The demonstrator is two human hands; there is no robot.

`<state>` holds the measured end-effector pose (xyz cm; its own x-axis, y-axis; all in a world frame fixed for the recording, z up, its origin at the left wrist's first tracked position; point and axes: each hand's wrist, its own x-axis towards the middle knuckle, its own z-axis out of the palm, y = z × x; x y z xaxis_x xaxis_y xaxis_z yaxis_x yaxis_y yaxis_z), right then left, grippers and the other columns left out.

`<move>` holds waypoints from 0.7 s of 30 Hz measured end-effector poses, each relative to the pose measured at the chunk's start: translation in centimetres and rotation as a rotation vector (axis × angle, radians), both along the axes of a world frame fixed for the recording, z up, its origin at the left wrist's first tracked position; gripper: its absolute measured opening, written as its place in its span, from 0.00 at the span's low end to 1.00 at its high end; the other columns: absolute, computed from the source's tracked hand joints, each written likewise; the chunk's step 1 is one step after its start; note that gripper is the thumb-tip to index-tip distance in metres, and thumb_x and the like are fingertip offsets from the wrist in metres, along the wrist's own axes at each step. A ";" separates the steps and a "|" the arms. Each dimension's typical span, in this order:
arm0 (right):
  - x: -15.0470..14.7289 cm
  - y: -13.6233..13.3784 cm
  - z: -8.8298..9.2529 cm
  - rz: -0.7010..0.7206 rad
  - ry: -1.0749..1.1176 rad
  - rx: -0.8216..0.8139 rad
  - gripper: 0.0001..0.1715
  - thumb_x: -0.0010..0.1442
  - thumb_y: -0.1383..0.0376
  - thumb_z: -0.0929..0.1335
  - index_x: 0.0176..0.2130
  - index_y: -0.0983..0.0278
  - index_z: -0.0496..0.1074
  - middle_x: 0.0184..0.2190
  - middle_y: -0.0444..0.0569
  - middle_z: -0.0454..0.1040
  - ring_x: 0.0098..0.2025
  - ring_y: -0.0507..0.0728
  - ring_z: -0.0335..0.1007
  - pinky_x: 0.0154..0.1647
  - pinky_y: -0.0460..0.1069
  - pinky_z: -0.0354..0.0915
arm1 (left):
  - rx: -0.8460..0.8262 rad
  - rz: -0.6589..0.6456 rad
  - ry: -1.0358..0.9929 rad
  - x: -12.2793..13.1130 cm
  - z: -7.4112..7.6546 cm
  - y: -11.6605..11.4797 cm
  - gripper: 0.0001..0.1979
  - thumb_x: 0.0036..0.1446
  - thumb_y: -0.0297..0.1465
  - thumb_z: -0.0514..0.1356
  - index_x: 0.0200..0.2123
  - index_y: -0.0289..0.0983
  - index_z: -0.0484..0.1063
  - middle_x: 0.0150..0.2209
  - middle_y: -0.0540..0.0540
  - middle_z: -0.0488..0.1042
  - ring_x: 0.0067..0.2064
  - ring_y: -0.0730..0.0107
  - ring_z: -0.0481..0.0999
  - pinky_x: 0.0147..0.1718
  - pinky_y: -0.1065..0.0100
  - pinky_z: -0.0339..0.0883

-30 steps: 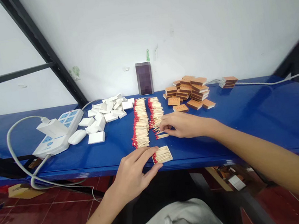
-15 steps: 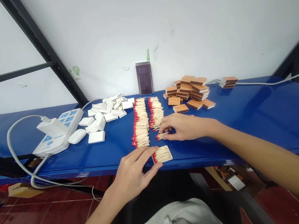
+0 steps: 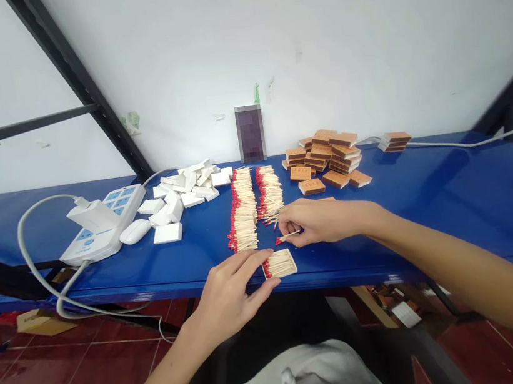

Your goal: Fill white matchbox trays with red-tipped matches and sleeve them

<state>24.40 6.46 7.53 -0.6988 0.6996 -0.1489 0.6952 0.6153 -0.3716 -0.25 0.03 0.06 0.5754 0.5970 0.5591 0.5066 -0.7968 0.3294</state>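
Note:
My left hand (image 3: 234, 289) grips a small white matchbox tray (image 3: 295, 268) at the front edge of the blue table, thumb and fingers closed about its left end. Red-headed matches lie side by side inside the tray. Just behind it, my right hand (image 3: 312, 219) pinches a few matches (image 3: 288, 236), their red heads pointing left. Beyond the hands run two long rows of matches, a fuller left row (image 3: 242, 209) and a right row (image 3: 269, 190) whose near end is loose and scattered beside my right fingers.
White matchbox trays (image 3: 174, 196) lie heaped at left, near a white earphone case (image 3: 135, 231) and a power strip (image 3: 105, 227) with cable. Orange-brown matchboxes (image 3: 325, 158) are piled at right, with a small stack (image 3: 394, 141) farther over. A pixelated dark rectangle (image 3: 251, 135) stands against the wall.
My right hand has shifted slightly right and toward me, and fewer matches show at its fingertips. My left hand keeps its grip on the tray. The whole view has shifted slightly.

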 end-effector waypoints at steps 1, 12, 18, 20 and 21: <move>0.0 0.0 0.0 -0.005 -0.011 0.003 0.04 0.57 0.66 0.68 0.36 0.63 0.71 0.34 0.46 0.73 0.33 0.52 0.64 0.28 0.46 0.56 | 0.000 0.003 0.001 0.0 0.0 0.0 0.18 0.64 0.35 0.62 0.56 0.39 0.68 0.49 0.43 0.78 0.47 0.63 0.79 0.47 0.62 0.75; -0.3 0.3 -0.2 0.022 -0.018 0.003 0.04 0.54 0.69 0.67 0.30 0.63 0.66 0.26 0.42 0.67 0.27 0.50 0.57 0.26 0.46 0.51 | -0.027 0.017 -0.001 0.0 0.0 -0.1 0.18 0.64 0.36 0.62 0.56 0.39 0.69 0.50 0.43 0.78 0.48 0.62 0.80 0.47 0.61 0.75; 0.2 0.1 -0.5 -0.010 0.072 0.014 0.04 0.56 0.69 0.67 0.29 0.64 0.67 0.24 0.41 0.68 0.26 0.49 0.60 0.26 0.45 0.53 | -0.032 0.018 -0.012 0.1 0.1 0.0 0.18 0.64 0.36 0.62 0.56 0.39 0.69 0.50 0.42 0.79 0.47 0.62 0.80 0.46 0.62 0.75; 0.3 -0.3 -0.3 -0.002 0.121 0.026 0.04 0.57 0.69 0.67 0.29 0.64 0.69 0.24 0.41 0.69 0.26 0.49 0.61 0.26 0.45 0.54 | -0.039 0.019 -0.008 0.1 0.1 0.0 0.19 0.64 0.36 0.62 0.57 0.39 0.68 0.50 0.42 0.79 0.46 0.62 0.80 0.46 0.61 0.76; 0.2 -0.5 -0.1 0.008 0.154 0.026 0.04 0.57 0.68 0.68 0.29 0.64 0.70 0.25 0.41 0.70 0.26 0.49 0.62 0.27 0.45 0.56 | -0.043 0.021 -0.005 0.1 0.1 0.0 0.20 0.64 0.36 0.61 0.58 0.39 0.67 0.50 0.42 0.78 0.47 0.62 0.80 0.47 0.61 0.76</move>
